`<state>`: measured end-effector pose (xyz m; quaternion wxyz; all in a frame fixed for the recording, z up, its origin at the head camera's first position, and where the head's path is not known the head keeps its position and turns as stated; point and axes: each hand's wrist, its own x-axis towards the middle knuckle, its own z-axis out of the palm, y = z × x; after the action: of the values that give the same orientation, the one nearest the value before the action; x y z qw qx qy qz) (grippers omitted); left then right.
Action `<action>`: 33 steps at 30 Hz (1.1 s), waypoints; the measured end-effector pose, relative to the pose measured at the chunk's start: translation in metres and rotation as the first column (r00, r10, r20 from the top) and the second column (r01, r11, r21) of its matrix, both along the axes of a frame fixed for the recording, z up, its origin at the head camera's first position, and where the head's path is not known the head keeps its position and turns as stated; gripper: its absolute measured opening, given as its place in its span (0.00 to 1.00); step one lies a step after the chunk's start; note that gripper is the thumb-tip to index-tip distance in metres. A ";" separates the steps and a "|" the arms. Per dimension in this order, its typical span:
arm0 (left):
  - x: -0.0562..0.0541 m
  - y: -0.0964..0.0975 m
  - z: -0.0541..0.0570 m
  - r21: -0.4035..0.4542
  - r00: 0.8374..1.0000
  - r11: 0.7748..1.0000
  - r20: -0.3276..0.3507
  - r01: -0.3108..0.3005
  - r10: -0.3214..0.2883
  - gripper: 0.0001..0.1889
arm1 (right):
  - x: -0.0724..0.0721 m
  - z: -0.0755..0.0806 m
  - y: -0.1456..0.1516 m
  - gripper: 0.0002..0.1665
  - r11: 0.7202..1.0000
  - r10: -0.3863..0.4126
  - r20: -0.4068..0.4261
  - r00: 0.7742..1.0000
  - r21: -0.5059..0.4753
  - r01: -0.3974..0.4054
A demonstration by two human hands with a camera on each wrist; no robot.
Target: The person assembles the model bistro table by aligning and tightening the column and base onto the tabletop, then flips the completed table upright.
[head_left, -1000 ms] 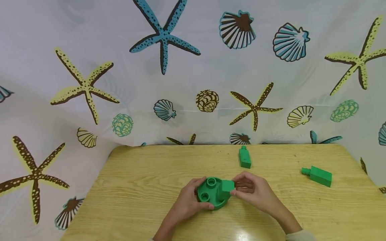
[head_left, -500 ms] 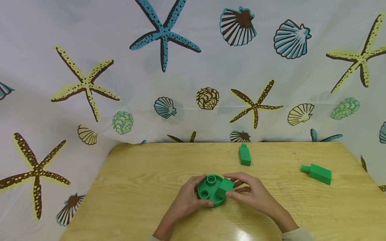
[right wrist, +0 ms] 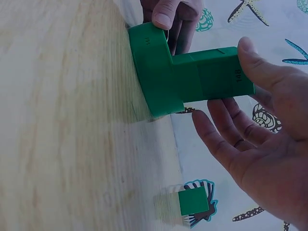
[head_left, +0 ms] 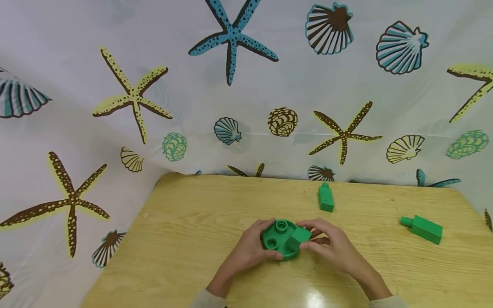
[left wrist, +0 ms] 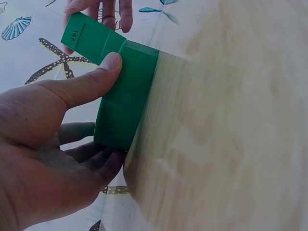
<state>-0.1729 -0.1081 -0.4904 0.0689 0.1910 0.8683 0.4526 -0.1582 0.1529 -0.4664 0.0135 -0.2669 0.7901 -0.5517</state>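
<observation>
A round green base (head_left: 280, 247) with a raised rim and two visible ring-shaped sockets rests on the table. My left hand (head_left: 250, 247) grips its left side, thumb on the near rim, fingers around the far one. On the base's right side stands a square-sided green block (head_left: 301, 235), marked 148 in the right wrist view. My right hand (head_left: 336, 248) pinches the block's upper end between thumb and fingers. In the left wrist view the block (left wrist: 89, 38) meets the base (left wrist: 126, 96); its lower end is hidden inside the rim.
Two similar green blocks with ridged necks lie on the wooden table (head_left: 200, 214): one block (head_left: 326, 200) near the back edge, another block (head_left: 426, 229) farther right. A white cloth (head_left: 246, 102) printed with starfish and shells hangs behind the table and at its sides.
The block in my right fingers has turned about its upright axis, its top face now angled. My left hand keeps its grip on the base. The whole head view has shifted slightly.
</observation>
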 end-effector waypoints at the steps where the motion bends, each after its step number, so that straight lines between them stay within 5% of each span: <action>1: -0.001 0.001 0.000 -0.005 1.000 1.000 -0.001 0.001 -0.001 0.51 | 0.000 0.000 0.000 0.27 1.000 -0.005 -0.007 1.000 0.003 0.005; 11: -0.002 0.004 0.001 -0.014 1.000 1.000 -0.005 0.001 -0.002 0.50 | -0.002 -0.001 0.001 0.27 0.999 -0.026 -0.126 0.992 0.040 0.031; 19: -0.001 0.007 0.007 -0.018 1.000 1.000 0.001 -0.001 0.001 0.49 | -0.004 0.001 0.007 0.29 0.999 -0.025 -0.009 1.000 0.037 0.025; 23: 0.005 0.011 0.019 -0.031 0.999 0.999 -0.042 -0.009 0.008 0.45 | -0.010 0.006 0.016 0.25 0.993 -0.116 0.020 0.993 0.023 0.115; 29: 0.023 0.038 0.038 0.038 0.990 0.999 -0.139 0.006 -0.001 0.31 | -0.030 0.004 0.030 0.26 0.910 -0.401 -0.041 0.915 0.093 0.403; 33: 0.031 0.056 0.038 0.061 0.976 0.998 -0.214 -0.024 0.037 0.27 | -0.049 -0.006 0.035 0.31 0.854 -0.488 -0.050 0.871 0.178 0.488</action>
<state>-0.1423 -0.0517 -0.4526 -0.0378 0.2273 0.8601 0.4552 -0.2074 0.1878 -0.4720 -0.1032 -0.0562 0.8796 -0.4609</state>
